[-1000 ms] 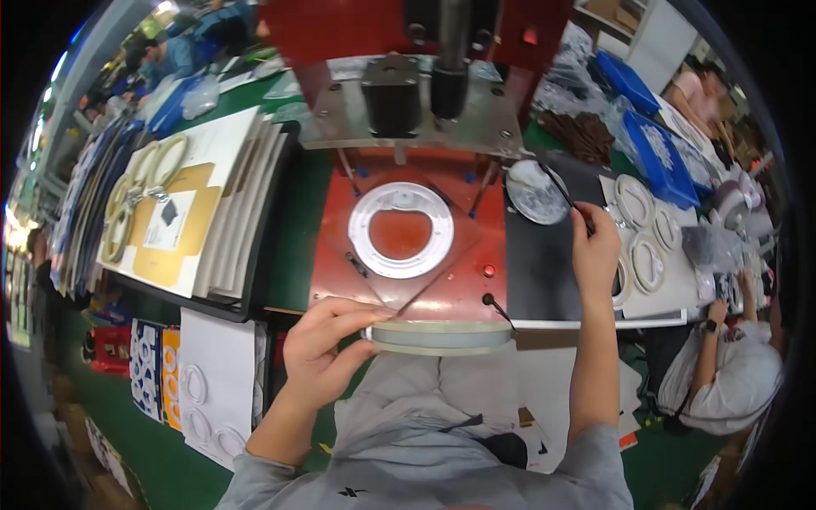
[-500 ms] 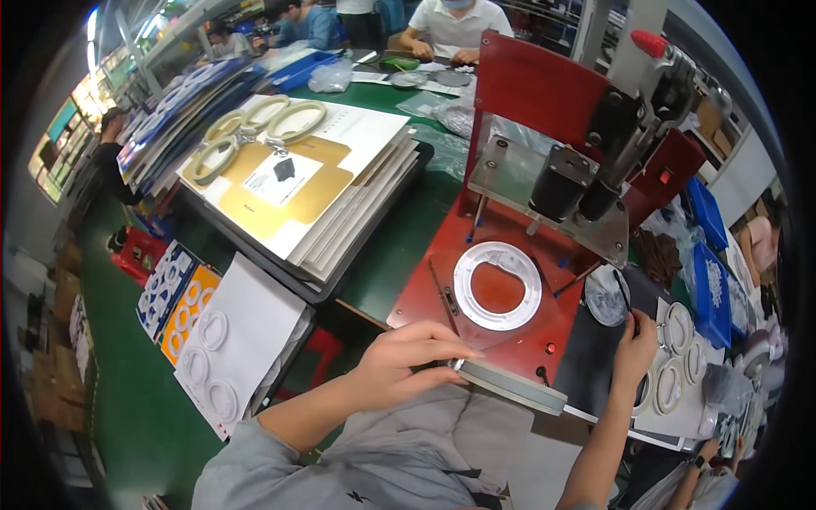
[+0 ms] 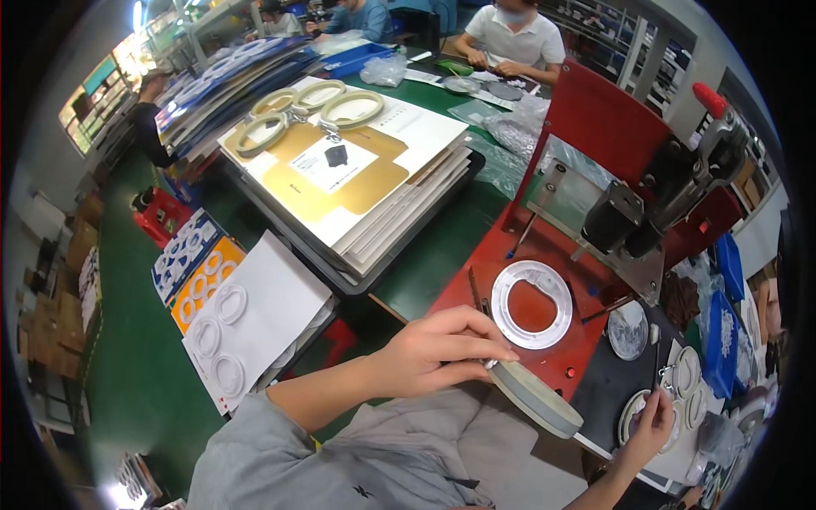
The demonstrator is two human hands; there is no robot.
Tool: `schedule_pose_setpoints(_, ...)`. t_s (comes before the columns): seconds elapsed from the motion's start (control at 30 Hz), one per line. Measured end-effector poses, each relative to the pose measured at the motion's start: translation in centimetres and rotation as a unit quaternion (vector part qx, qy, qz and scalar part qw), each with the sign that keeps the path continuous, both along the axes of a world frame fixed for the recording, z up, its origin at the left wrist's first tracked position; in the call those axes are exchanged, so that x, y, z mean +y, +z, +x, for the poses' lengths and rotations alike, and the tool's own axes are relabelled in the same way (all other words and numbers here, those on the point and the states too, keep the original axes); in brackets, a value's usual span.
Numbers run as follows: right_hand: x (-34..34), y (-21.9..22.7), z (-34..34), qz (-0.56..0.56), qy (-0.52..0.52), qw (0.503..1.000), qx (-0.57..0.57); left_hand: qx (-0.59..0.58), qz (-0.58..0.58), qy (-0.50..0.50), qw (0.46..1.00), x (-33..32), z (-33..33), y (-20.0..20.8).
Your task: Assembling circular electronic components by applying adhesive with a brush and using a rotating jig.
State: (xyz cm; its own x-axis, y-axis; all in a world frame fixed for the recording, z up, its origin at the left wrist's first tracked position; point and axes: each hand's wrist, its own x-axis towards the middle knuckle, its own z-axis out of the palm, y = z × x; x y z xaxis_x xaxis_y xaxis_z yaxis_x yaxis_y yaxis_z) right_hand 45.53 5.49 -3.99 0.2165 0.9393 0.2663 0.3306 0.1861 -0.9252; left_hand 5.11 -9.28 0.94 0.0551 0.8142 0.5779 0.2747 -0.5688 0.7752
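Note:
My left hand (image 3: 442, 353) pinches one end of a thick round ring (image 3: 540, 401), grey and cream, seen nearly edge-on. It is held in front of the red press base (image 3: 450, 293). On that base lies a white ring-shaped part (image 3: 504, 297) with a wide round opening. At the right, my right hand (image 3: 648, 433) has its fingers closed around a thin dark stick-like tool (image 3: 655, 361); its exact kind is unclear. Cream rings (image 3: 690, 370) with small metal fittings lie close to this hand on a pale sheet. My right fingertips partly cover some of them.
A lever press with a red handle (image 3: 709, 99) and clear plate (image 3: 625, 268) rises over the base. Stacked boards (image 3: 399, 221) bearing cream rings stand left of it. White rings (image 3: 206, 337) lie on sheets further left. Blue bins (image 3: 719, 340) line the right; a co-worker (image 3: 518, 38) sits opposite.
The whole view has shifted. My right hand with the dark tool has moved nearer, from beside the clear round disc down towards the cream rings. My left hand keeps its hold on the ring.

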Motion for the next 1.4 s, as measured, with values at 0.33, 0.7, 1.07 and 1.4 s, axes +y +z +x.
schedule_pose_setpoints(0.33, -4.5, 2.4, -1.5, -0.047, 0.151, 0.984, 0.077, 0.017, 0.043, -0.041, 0.998, 0.5, 0.1, 1.4)
schedule_pose_setpoints(0.7, -8.1, 4.8, -2.5, -0.018, 0.251, 0.968, 0.001, 0.019, 0.019, -0.089, 0.996, 0.7, -0.4, 1.4)
schedule_pose_setpoints(1.07, -8.5, 8.5, -7.8, -0.015, 0.368, 0.929, -0.032, -0.036, 0.037, -0.080, 0.995, 0.6, -1.1, 0.1)
schedule_pose_setpoints(1.4, -8.4, 7.5, -10.6, 0.071, 0.376, 0.921, -0.075, -0.132, 0.027, -0.104, 0.985, -0.4, -0.7, -0.5)
